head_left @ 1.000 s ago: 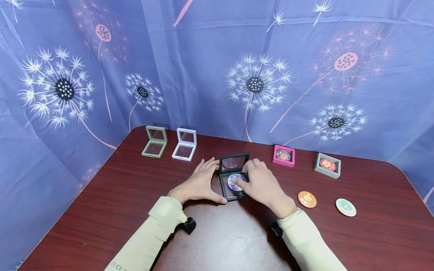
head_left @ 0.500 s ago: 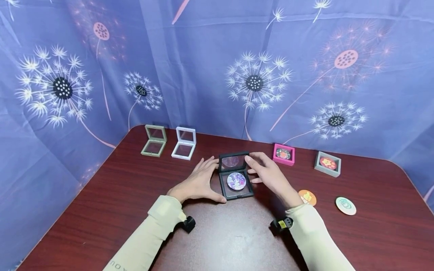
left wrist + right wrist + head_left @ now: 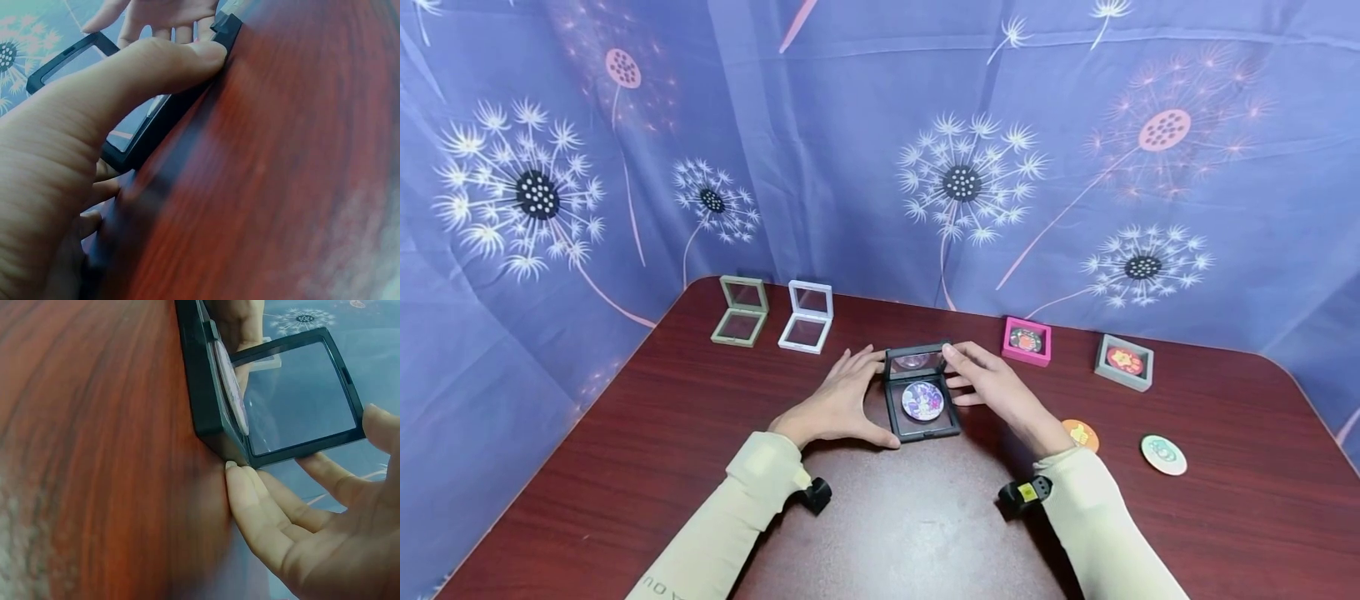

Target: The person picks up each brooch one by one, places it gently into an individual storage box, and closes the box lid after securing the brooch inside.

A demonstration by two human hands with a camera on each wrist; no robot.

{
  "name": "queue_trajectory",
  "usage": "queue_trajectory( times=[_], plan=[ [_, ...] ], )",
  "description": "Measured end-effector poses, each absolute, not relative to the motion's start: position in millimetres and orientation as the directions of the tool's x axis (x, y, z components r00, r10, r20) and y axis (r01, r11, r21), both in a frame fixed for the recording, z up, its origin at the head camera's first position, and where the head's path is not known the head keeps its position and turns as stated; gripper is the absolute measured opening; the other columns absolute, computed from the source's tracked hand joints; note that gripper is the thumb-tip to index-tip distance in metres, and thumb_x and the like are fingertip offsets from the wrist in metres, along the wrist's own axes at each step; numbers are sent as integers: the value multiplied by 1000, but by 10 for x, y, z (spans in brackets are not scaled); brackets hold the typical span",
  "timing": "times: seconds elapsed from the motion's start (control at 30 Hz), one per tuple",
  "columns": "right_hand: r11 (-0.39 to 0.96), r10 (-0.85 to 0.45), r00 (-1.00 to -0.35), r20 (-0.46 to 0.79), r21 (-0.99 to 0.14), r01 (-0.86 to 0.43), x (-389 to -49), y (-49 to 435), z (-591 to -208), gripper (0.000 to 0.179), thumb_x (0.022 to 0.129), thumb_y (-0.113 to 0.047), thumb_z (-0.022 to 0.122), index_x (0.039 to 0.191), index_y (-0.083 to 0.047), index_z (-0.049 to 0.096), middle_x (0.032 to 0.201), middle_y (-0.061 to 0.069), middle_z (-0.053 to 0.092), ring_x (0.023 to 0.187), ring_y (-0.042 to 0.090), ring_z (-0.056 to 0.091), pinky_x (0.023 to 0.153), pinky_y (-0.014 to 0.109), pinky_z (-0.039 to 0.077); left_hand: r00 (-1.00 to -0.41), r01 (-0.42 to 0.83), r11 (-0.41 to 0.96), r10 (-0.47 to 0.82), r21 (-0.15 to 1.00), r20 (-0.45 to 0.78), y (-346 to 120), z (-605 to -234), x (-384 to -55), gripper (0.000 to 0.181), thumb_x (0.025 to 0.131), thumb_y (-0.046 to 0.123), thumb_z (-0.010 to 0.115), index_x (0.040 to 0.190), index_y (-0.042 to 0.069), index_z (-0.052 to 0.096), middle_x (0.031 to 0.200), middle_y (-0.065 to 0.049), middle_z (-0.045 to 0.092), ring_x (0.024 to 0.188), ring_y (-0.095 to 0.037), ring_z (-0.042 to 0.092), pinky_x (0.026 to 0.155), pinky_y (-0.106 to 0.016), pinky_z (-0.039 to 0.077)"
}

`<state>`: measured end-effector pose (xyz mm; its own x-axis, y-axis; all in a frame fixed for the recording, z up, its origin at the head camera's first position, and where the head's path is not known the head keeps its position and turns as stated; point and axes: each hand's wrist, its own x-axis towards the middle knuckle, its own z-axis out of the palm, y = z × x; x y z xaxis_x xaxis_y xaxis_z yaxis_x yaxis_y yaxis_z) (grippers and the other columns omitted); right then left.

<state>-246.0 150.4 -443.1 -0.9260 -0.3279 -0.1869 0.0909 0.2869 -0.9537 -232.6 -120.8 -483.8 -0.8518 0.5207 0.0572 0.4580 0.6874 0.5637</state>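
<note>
A blue dandelion-print cloth (image 3: 835, 125) hangs behind a reddish wood-grain tabletop (image 3: 625, 467). Left of the black hinged display case (image 3: 928, 436) stand an open olive-green case (image 3: 746, 311) and an open white case (image 3: 812, 317); the left hand (image 3: 842, 404) grips its left side, thumb at the front corner. Inside lies a purple round badge (image 3: 922, 402). The right hand (image 3: 1000, 392) pinches its tilted lid (image 3: 931, 365). Rightward are a pink case (image 3: 1027, 358), orange badge (image 3: 1081, 432), grey case (image 3: 1122, 378) and mint badge (image 3: 1163, 455).

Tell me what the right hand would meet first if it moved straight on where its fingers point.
Probably the black case; the right hand is at its raised lid's edge, though exact contact is hard to judge.
</note>
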Motion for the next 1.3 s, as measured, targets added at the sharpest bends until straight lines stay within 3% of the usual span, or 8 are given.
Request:
queue_trajectory(
  times=[0.17,0.4,0.6,0.7,0.93,1.3],
  plan=[
    [273,-388,-903,-185,-959,79,-2478,1577,-4418,52,110,-38,57,142,3,53,135,28,58,123,40,64,96,48,60,-847,470,677,527,567,73,-1219,-4841,-2320,104,68,56,96,148,5,54,171,-8,31,162,-30,12,130,-44,-1],
    [242,-545,-818,-183,-969,56,-2492,1755,-4417,49,106,-28,64,144,2,53,143,25,55,129,37,60,105,52,54,-842,478,667,533,572,81,-1223,-4846,-2323,103,68,55,97,148,5,54,171,-9,31,162,-30,13,130,-46,-1],
    [250,-619,-764,-185,-968,32,-2501,1836,-4449,57,98,-20,74,145,2,51,132,22,62,119,31,64,98,41,57,-844,473,654,530,591,89,-1223,-4852,-2331,99,68,52,97,146,8,55,170,-10,33,162,-31,14,130,-48,0],
    [252,-640,-749,-174,-968,10,-2506,1850,-4463,60,96,-18,77,147,2,51,134,23,62,123,33,62,96,35,56,-842,475,648,531,595,94,-1222,-4852,-2333,97,68,52,97,145,9,56,170,-10,34,161,-32,15,130,-49,1],
    [329,-645,-744,-172,-942,-67,-2507,1859,-4464,78,91,-15,82,158,-4,44,150,23,49,134,42,52,99,39,53,-839,480,644,535,595,98,-1218,-4864,-2342,93,69,50,97,142,9,58,170,-10,34,162,-31,14,130,-49,1],
    [381,-659,-736,-156,-913,-147,-2502,1842,-4476,92,85,-18,84,162,-1,37,150,28,47,133,46,51,99,43,54,-838,487,652,535,582,102,-1214,-4874,-2349,92,68,48,97,142,9,58,169,-10,34,161,-31,15,130,-50,1]
  ],
)
